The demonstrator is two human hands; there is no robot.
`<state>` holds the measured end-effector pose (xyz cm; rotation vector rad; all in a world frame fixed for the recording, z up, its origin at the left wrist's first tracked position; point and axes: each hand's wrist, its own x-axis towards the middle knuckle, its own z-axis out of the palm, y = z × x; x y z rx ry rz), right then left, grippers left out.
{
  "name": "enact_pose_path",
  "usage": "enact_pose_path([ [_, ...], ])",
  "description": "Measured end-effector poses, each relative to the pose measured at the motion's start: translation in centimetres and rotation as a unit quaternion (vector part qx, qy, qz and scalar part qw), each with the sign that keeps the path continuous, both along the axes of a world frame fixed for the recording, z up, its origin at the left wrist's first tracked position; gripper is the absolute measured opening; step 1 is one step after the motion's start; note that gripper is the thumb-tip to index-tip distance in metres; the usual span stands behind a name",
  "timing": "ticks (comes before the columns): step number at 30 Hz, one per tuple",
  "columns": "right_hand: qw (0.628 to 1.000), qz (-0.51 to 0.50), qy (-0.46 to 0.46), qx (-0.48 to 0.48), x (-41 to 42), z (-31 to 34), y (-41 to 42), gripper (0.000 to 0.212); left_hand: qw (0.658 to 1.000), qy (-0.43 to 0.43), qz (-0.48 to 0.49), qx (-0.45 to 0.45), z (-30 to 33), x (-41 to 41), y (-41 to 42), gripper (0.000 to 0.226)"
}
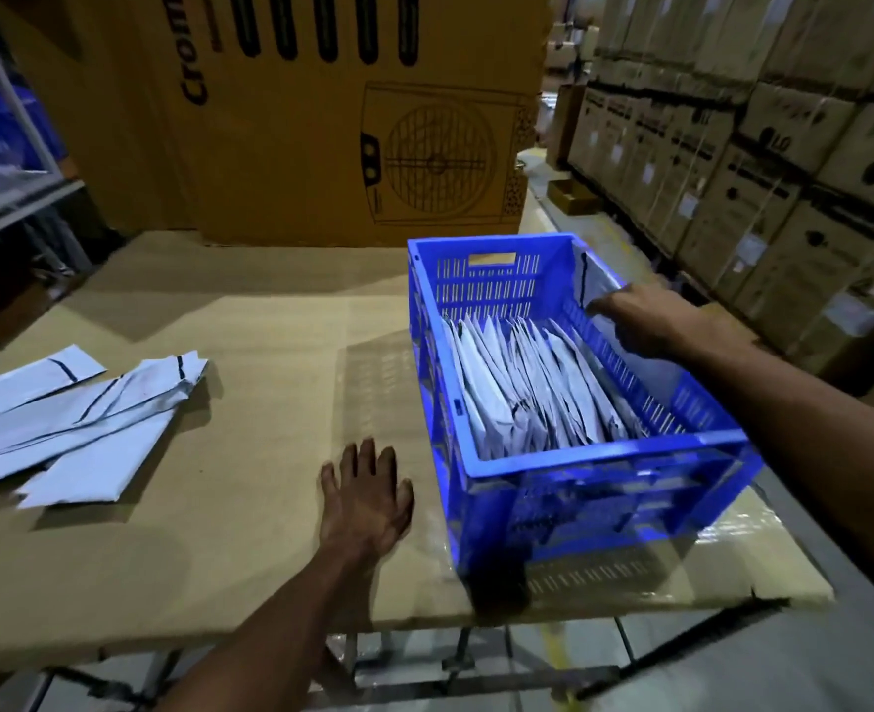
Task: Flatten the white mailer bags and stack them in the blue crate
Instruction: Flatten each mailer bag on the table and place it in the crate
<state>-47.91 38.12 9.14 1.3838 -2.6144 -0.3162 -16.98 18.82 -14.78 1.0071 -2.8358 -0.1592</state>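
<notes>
The blue crate (568,403) sits on the right part of the cardboard-covered table (249,362), and a row of white bags (532,382) stands on edge inside it, leaning together. The right hand (640,321) reaches over the crate's right wall and holds one more bag (596,285) against that wall; its fingers are curled on the bag. The left hand (368,495) lies flat on the table just left of the crate, fingers spread and holding nothing. A loose pile of bags (75,423) lies at the table's left edge, well apart from the crate. A large carton (321,115) stands behind the table.
</notes>
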Motion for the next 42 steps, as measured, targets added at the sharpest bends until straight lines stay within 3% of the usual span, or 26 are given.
enact_pose_path([
  [5, 0.998, -0.006, -0.017, 0.057, -1.2, -3.2, -0.1, 0.05, 1.0, 0.015, 0.005, -0.007, -0.3, 0.1, 0.0, 0.063],
  [12, 0.995, -0.041, -0.066, 0.059, -1.6, -5.8, -0.2, 0.039, 1.0, 0.008, 0.009, -0.004, -0.2, 0.1, -0.1, 0.067],
  [15, 0.99, -0.057, -0.105, 0.079, -1.6, -6.3, -0.6, 0.045, 1.0, 0.003, 0.009, -0.002, -0.2, 0.0, -0.1, 0.067],
  [19, 0.993, -0.046, -0.08, 0.07, -0.9, -6.2, -1.1, 0.038, 1.0, -0.004, 0.01, 0.001, -0.1, 0.0, -0.2, 0.066],
  [23, 0.999, 0.03, -0.01, -0.017, 1.6, -5.0, -2.3, 0.027, 1.0, -0.012, 0.008, 0.012, 0.1, 0.2, -0.2, 0.065],
  [27, 0.977, 0.149, -0.047, -0.143, 6.2, -3.2, -5.4, 0.032, 1.0, -0.004, 0.0, 0.025, 0.2, 0.6, -0.1, 0.059],
  [30, 0.962, 0.197, -0.076, -0.175, 10.0, -2.5, -8.6, 0.036, 0.999, 0.008, -0.027, 0.027, 0.3, 1.6, -0.3, 0.06],
  [35, 0.961, 0.228, -0.098, -0.123, 14.7, -2.8, -14.0, 0.041, 0.997, 0.009, -0.061, 0.035, 0.3, 5.6, -2.0, 0.07],
  [42, 0.958, 0.239, -0.154, -0.024, 21.8, -6.5, -20.6, 0.044, 0.999, 0.007, -0.036, 0.039, 1.0, 12.1, -5.5, 0.078],
])
